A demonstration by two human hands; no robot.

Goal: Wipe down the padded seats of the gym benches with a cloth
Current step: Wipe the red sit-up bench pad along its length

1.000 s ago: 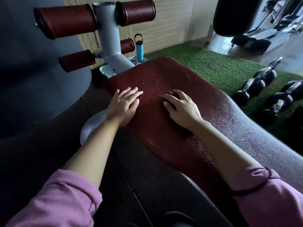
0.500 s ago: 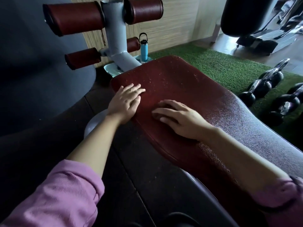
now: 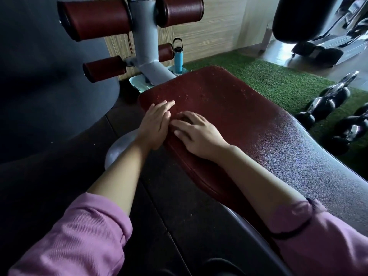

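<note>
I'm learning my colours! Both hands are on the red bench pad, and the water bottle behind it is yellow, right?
Almost. The head view shows the left hand and right hand on the red bench pad, but the water bottle behind it is blue, not yellow.

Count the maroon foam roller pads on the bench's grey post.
4: upper left, upper right, lower left, and lower right, partly hidden behind the post.

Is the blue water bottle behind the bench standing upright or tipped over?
Upright. The blue water bottle stands on its base by the wall, its black lid and carry loop on top.
</note>
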